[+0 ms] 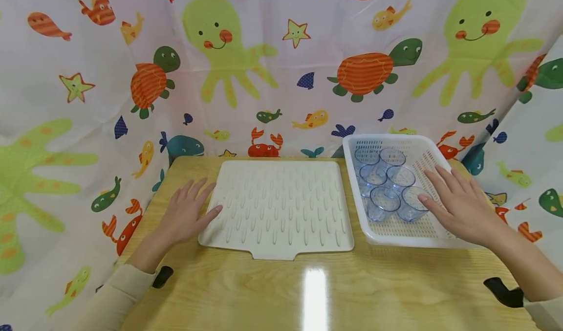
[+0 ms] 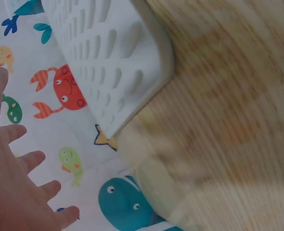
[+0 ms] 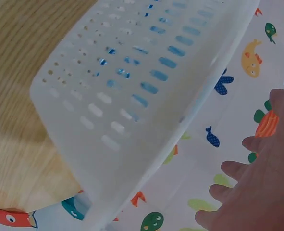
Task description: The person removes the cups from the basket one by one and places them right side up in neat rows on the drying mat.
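Observation:
A cream drying tray (image 1: 281, 204) with raised ridges lies flat on the table. My left hand (image 1: 186, 211) hovers at its left edge, fingers spread, holding nothing. Right of the tray stands a white perforated basket (image 1: 360, 213) with several clear bluish glasses (image 1: 384, 204) in its left part. Over the basket's right side my right hand (image 1: 459, 201) is held with fingers spread; its thumb is near the closest glass, and whether they touch I cannot tell. In the right wrist view, bluish patches show through the basket's slots (image 3: 158, 74).
The wooden table (image 1: 246, 292) has a bright light reflection near its front. A curtain (image 1: 272, 77) printed with sea animals hangs behind the table and along both sides. Black straps (image 1: 503, 292) sit at both wrists.

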`<state>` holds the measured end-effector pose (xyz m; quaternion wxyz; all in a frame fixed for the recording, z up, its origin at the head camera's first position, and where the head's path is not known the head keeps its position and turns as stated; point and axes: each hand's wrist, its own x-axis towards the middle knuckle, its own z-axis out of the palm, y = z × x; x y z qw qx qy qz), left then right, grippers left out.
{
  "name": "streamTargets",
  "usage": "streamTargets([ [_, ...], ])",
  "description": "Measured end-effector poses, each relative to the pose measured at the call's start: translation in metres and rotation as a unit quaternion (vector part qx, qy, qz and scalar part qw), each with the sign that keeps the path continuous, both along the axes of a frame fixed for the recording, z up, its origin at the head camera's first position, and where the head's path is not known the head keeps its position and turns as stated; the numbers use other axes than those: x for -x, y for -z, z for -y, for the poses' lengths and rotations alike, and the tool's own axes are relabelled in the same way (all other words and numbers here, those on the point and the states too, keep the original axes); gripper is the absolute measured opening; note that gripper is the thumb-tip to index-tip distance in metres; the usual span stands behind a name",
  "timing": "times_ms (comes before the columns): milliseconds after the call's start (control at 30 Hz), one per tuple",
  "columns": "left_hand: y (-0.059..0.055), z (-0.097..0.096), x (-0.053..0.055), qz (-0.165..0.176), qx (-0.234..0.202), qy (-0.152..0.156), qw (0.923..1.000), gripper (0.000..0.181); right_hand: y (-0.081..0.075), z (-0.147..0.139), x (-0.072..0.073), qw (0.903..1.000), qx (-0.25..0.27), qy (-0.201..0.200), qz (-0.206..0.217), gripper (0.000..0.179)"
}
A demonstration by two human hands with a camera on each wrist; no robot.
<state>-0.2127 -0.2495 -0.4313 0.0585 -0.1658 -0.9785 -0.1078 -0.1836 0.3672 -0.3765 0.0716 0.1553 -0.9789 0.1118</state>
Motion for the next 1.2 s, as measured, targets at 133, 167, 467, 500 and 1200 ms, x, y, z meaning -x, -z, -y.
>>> streamTargets([
  [133,0.006,0.000,-0.002,0.009,-0.014,0.005,0.9998,0.073,0.004,-0.008,-0.004,1.0000,-0.006,0.005,-0.005,0.073],
  [167,0.006,-0.001,-0.003,0.011,-0.017,0.008,0.9998,0.072,0.004,-0.010,-0.004,1.0000,-0.006,0.005,-0.005,0.073],
  [467,0.012,-0.002,-0.004,0.030,-0.014,0.021,0.9992,0.072,0.017,-0.024,-0.008,0.9998,0.004,0.018,0.003,0.074],
  [500,0.013,-0.002,-0.004,0.031,-0.012,0.021,0.9992,0.072,0.019,-0.025,-0.009,0.9998,0.005,0.020,0.006,0.074],
  [1200,0.046,0.002,-0.025,0.084,-0.008,0.023,0.9962,0.079,0.035,-0.037,-0.009,0.9929,0.074,0.046,0.082,0.096],
])
